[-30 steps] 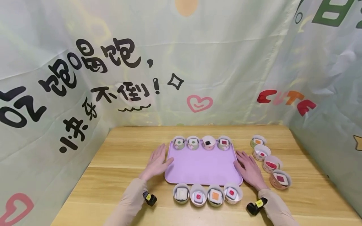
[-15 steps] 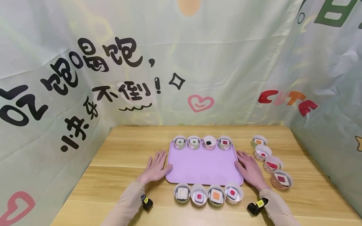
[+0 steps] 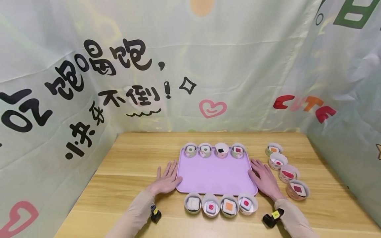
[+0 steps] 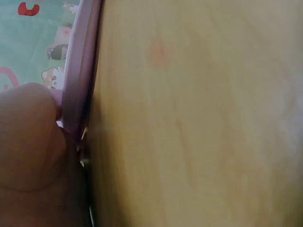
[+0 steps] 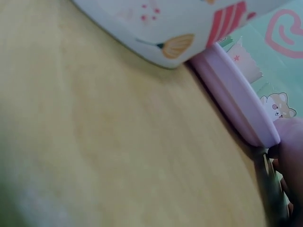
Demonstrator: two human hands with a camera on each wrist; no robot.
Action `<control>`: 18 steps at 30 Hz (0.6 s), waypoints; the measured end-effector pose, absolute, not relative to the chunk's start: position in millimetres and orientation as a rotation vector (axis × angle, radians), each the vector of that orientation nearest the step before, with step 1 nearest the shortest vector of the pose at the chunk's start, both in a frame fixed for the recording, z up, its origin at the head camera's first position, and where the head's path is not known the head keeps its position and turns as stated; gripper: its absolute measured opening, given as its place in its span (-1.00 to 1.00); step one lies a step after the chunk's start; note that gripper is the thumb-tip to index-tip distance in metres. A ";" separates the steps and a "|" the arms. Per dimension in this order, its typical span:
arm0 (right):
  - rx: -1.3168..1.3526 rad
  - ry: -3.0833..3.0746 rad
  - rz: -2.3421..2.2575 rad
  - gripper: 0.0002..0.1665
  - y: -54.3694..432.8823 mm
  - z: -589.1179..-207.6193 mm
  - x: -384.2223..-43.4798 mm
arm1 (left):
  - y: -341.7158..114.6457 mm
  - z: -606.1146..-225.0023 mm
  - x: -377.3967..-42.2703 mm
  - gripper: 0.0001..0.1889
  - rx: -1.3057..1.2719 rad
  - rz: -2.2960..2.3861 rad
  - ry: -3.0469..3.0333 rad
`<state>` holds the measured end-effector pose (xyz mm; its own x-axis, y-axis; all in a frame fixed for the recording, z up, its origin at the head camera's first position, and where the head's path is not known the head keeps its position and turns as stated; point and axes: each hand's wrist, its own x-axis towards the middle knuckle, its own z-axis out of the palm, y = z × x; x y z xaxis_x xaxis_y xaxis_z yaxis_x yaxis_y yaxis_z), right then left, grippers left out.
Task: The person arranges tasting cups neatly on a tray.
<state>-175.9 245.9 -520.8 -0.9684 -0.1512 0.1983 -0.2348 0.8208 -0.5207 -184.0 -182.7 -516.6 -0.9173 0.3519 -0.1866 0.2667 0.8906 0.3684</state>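
A lilac tray (image 3: 214,175) lies on the wooden table in the head view. My left hand (image 3: 164,181) rests flat on the table by the tray's left edge, fingers spread, thumb reaching to its rim. On the opposite side my right hand (image 3: 266,180) lies with straight fingers, its thumb at the right rim. Both wrist views show the tray rim (image 4: 81,71) close to a thumb (image 4: 28,137). Several small patterned cups stand along the tray's far edge, among them a green one (image 3: 190,153); each contains a small sushi-like piece. Neither hand grips anything.
Several more cups line the tray's near edge, including one with an orange-topped piece (image 3: 229,206). Another slanting row, ending in an orange cup (image 3: 297,195), stands right of my right hand. Printed cloth (image 3: 166,59) encloses the table's back and sides.
My left hand has slid a little towards me along the tray's left side, and its fingers have spread. The right hand stays in place. The whole head view has shifted slightly.
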 end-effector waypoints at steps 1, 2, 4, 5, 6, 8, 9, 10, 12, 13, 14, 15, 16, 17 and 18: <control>0.308 -2.862 0.843 -0.36 246.3 -520.3 -175.9 | -182.4 -517.3 -184.5 -0.23 0.459 0.492 2.804; 0.314 -2.866 0.843 -0.36 246.6 -519.7 -175.9 | -182.2 -517.8 -184.8 -0.23 0.455 0.488 2.801; 0.325 -2.875 0.847 -0.36 247.4 -518.5 -176.6 | -182.0 -518.1 -185.2 -0.22 0.447 0.492 2.796; 0.333 -2.879 0.845 -0.36 247.9 -517.9 -177.3 | -181.8 -517.8 -185.2 -0.22 0.444 0.496 2.795; 0.341 -2.883 0.846 -0.36 248.3 -517.1 -178.0 | -181.6 -517.2 -185.3 -0.22 0.437 0.490 2.790; 0.358 -2.896 0.849 -0.36 249.1 -515.0 -179.6 | -181.3 -515.9 -185.0 -0.23 0.439 0.505 2.794; 0.363 -2.906 0.852 -0.35 249.4 -513.7 -180.3 | -181.3 -515.1 -184.9 -0.23 0.437 0.507 2.794; 0.371 -2.915 0.849 -0.35 249.4 -512.3 -180.9 | -181.2 -514.4 -184.8 -0.23 0.434 0.508 2.793; 0.378 -2.936 0.865 -0.32 249.3 -508.3 -181.9 | -181.0 -513.1 -184.4 -0.24 0.426 0.510 2.788; 0.377 -2.948 0.873 -0.31 249.1 -506.0 -182.3 | -181.0 -512.7 -184.1 -0.24 0.427 0.517 2.790; 0.375 -2.957 0.886 -0.29 248.8 -503.8 -182.8 | -181.0 -512.4 -183.9 -0.24 0.425 0.515 2.789; 0.372 -2.966 0.899 -0.27 248.4 -501.3 -183.1 | -181.0 -512.1 -183.7 -0.24 0.423 0.513 2.789; 0.369 -2.973 0.914 -0.26 247.9 -498.7 -183.6 | -181.0 -511.9 -183.4 -0.24 0.423 0.510 2.789; 0.365 -2.978 0.930 -0.25 247.4 -495.8 -184.0 | -181.0 -512.0 -183.3 -0.25 0.424 0.510 2.790; 0.362 -2.984 0.937 -0.25 246.8 -493.3 -184.6 | -181.1 -512.0 -183.1 -0.25 0.426 0.510 2.792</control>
<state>-184.6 246.8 -493.3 -0.9735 -0.2202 0.0617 -0.2160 0.7964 -0.5649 -183.1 -181.1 -512.0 -0.9201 0.3310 -0.2092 0.2356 0.8948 0.3792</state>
